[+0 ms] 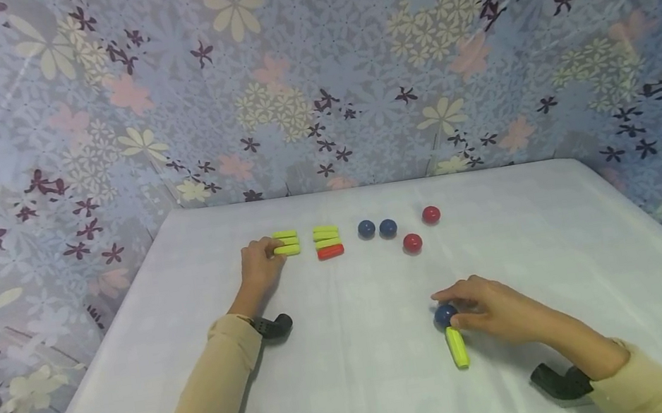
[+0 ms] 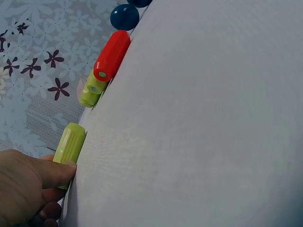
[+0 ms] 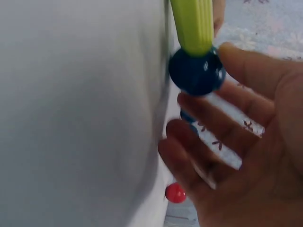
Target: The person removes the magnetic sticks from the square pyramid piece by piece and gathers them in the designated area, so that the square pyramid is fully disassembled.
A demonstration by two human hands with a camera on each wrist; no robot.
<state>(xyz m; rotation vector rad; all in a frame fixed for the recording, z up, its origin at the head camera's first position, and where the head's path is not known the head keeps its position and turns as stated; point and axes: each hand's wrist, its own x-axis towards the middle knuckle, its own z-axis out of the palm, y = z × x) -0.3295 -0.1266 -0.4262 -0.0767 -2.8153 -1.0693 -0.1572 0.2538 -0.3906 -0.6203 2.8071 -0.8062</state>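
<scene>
1. Over on the left side of the white table (image 1: 170, 373), the left hand (image 1: 259, 266) sits beside a stack of three yellow-green sticks (image 1: 286, 242). Its fingers are curled, with the tips touching the nearest stick in the stack. The left wrist view shows the thumb pressed against the end of that stick, so it looks like a light pinch.
2. Just right of that is a second pile, two or three more yellow-green sticks (image 1: 326, 235) with a red stick (image 1: 331, 252) at the near edge.
3. Next come two dark blue balls (image 1: 376, 229) side by side, touching or nearly so.
4. Then two red balls (image 1: 421, 228), a bit apart, one nearer the person than the other.
5. Closer to the person and right of centre, the right hand (image 1: 497, 310) has its fingers cupped around a blue ball (image 1: 444, 315), thumb and fingertips on it.
6. A lone yellow-green stick (image 1: 457, 347) lies with one end right up against that ball, pointing back toward the person.
</scene>
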